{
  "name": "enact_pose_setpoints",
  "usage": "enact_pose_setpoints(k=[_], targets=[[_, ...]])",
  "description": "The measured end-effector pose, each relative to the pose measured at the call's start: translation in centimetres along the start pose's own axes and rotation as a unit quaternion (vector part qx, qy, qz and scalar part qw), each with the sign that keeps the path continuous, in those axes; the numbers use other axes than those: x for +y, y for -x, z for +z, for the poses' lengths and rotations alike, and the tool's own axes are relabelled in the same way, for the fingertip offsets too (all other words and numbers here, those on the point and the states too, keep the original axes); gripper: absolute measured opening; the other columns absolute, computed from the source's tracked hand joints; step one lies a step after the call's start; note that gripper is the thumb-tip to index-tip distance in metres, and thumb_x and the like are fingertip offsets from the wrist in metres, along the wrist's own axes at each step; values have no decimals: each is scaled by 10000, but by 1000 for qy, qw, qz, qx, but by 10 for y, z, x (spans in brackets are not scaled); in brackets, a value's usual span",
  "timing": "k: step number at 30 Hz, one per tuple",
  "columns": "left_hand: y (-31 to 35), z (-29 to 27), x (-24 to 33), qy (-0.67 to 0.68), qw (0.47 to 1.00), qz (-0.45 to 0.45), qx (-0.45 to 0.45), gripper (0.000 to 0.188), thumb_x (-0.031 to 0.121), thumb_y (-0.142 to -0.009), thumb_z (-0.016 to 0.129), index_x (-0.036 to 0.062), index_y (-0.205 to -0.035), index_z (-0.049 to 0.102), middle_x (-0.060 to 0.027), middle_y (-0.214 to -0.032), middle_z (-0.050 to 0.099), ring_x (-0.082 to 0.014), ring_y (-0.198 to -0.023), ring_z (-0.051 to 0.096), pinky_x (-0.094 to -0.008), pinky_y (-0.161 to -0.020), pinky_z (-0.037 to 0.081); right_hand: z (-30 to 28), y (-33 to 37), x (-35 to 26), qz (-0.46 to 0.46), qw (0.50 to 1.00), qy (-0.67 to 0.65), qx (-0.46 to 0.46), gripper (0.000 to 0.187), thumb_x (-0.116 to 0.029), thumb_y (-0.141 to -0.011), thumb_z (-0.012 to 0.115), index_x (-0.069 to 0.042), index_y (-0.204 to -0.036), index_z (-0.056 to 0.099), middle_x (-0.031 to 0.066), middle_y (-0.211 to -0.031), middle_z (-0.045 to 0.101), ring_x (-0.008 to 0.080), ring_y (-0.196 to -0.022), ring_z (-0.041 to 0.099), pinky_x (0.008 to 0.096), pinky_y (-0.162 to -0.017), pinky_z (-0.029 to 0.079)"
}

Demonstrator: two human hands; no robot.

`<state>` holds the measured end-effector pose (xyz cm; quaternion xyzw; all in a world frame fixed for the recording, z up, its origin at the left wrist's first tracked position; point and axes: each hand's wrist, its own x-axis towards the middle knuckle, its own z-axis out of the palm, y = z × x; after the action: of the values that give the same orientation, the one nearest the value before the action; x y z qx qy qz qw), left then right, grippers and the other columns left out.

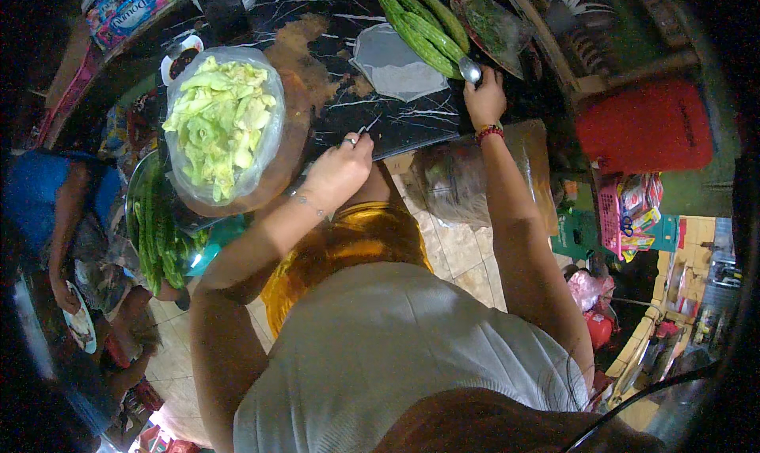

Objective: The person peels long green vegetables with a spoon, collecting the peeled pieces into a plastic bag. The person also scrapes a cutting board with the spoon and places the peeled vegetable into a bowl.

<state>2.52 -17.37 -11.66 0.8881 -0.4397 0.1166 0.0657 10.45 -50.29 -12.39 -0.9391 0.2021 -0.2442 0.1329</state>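
My left hand (345, 169) is closed at the table's front edge around a thin metal utensil (370, 126); only its slim tip shows, so I cannot tell its kind. Farther right, my right hand (485, 103) grips a metal spoon (470, 70), its bowl beside the lower ends of several long, bumpy bitter gourds (423, 33). Between and beyond my hands, a pale grey sheet (400, 63) lies on the black marbled table (340, 108). Left of my left hand, a clear plastic bag (276, 104) holds pale green leafy pieces (218, 124) over a round brown board (295, 140).
A plate with greens (495, 29) lies at the far right. A small cup of dark sauce (184, 59) stands far left. Below the table's left edge is a bowl of long green vegetables (154, 223). A person's hand (67, 298) holds a plate at left. A red container (645, 124) stands right.
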Motion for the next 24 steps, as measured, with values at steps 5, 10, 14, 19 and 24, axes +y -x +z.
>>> enact_pose_setpoints(k=[5, 10, 14, 19, 24], targets=[[-7, -24, -7, 19, 998, 26, -50, 105, 61, -755, 598, -13, -784, 665, -127, -880, 601, -249, -911, 636, -311, -648, 583, -2, 3, -2, -10, 1000, -4, 9, 404, -263, -788, 662, -140, -1166, 588, 145, -1130, 592, 382, -953, 620, 479, -783, 512], [-21, -21, -17, 106, 994, -20, -26, 107, 74, -743, 589, 26, -772, 679, -161, -823, 623, -329, -831, 646, -413, -736, 555, 3, 2, -7, -6, 999, -36, 2, 456, -317, -807, 668, -71, -1183, 589, 217, -1085, 636, 407, -989, 619, 467, -816, 508], [-41, -11, -16, 157, 986, -49, -4, 97, 94, -704, 626, 22, -723, 688, -198, -757, 672, -363, -760, 681, -448, -686, 556, 1, 2, 21, -16, 998, -58, 6, 468, -240, -802, 698, -26, -1201, 581, 212, -1125, 627, 390, -1044, 603, 454, -887, 484], [-56, -17, -27, 140, 976, -164, -35, 86, 68, -731, 613, 6, -741, 672, -192, -815, 670, -363, -838, 677, -427, -717, 564, 5, -4, 5, -43, 999, -13, -1, 432, -279, -829, 638, -90, -1212, 570, 187, -1205, 581, 404, -1030, 589, 503, -830, 478], [-53, -63, -42, 133, 960, -178, 169, 74, 18, -668, 633, -3, -729, 668, -217, -775, 657, -375, -786, 666, -444, -698, 549, 8, -11, 9, -15, 999, 19, -47, 467, -252, -815, 661, -85, -1238, 554, 186, -1266, 551, 398, -1107, 559, 499, -883, 471]])
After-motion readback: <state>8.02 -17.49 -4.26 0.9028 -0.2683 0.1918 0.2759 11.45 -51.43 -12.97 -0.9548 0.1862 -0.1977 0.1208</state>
